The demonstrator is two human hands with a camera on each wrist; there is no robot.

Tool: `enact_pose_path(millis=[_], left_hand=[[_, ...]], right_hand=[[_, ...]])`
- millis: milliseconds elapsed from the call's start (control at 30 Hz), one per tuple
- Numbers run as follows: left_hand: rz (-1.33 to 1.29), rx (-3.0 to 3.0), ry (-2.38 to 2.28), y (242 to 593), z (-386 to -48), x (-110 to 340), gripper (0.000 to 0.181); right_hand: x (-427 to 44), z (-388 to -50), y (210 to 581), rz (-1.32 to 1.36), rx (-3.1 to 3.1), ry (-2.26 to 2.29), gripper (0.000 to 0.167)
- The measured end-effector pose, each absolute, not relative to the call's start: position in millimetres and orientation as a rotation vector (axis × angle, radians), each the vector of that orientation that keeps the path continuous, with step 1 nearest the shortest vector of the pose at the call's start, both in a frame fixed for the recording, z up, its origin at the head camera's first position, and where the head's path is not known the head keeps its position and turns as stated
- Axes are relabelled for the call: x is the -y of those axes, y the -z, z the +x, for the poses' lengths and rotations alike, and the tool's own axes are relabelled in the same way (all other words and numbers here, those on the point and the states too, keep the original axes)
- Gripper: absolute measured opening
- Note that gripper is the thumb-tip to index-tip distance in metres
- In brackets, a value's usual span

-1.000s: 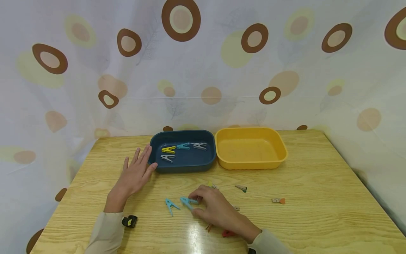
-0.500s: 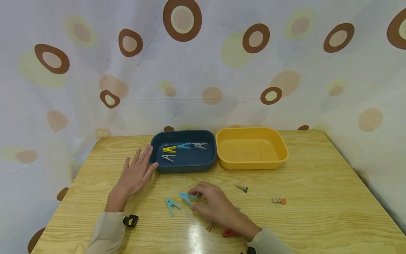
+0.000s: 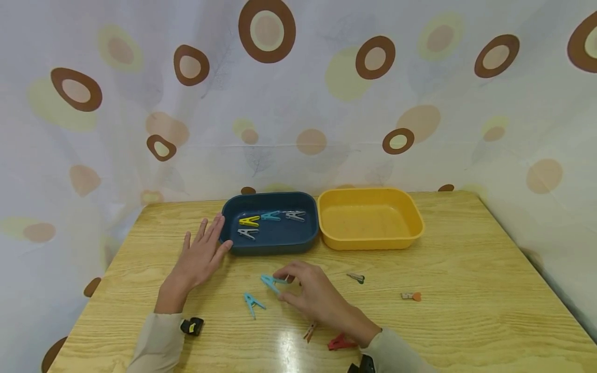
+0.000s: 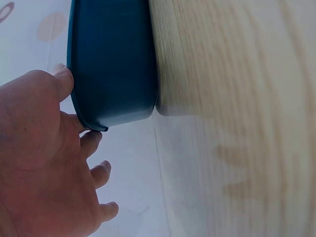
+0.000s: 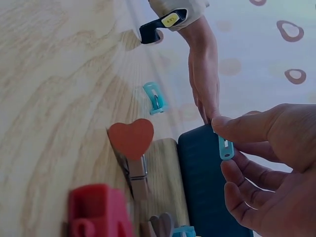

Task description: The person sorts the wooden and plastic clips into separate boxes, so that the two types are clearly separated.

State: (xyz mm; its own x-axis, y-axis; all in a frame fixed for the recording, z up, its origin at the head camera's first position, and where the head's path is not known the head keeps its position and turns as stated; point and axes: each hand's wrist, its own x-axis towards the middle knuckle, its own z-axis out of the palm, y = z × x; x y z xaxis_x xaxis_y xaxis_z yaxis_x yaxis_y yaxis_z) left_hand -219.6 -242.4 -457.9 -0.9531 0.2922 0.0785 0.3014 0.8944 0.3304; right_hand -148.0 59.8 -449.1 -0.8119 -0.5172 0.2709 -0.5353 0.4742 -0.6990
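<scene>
Plainly countable in the head view: two trays (image 3: 370,244), seven plastic clips (image 3: 268,281), three small wooden pegs (image 3: 411,296).

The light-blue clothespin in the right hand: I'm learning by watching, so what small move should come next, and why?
Probably carry the light-blue clothespin forward over the navy tray: the right hand pinches it, that tray holds a similar light-blue one, and the left hand touches its rim.

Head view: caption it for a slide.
Right hand pinches a light-blue plastic clothespin above the wooden table; left hand touches the dark-blue rectangular tray.
</scene>
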Motion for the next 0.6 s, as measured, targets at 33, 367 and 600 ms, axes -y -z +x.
enact_pose_path(millis=[33,367,600], left_hand=[[-0.477,3.03,0.535,458.0,-219.9,242.2,0.071],[-0.485,3.035,0.537,456.7,-221.5,238.9,0.071],[-0.471,3.032,0.535,458.0,-219.7,241.4,0.071]], right_hand=[[-59.7,-148.4,448.4,0.953,2.671,-1.281,0.032],[-57.3,-156.5,444.2,0.916,2.628,-1.322,0.033],[-54.1,-165.0,441.0,0.91,2.61,-1.299,0.033]])
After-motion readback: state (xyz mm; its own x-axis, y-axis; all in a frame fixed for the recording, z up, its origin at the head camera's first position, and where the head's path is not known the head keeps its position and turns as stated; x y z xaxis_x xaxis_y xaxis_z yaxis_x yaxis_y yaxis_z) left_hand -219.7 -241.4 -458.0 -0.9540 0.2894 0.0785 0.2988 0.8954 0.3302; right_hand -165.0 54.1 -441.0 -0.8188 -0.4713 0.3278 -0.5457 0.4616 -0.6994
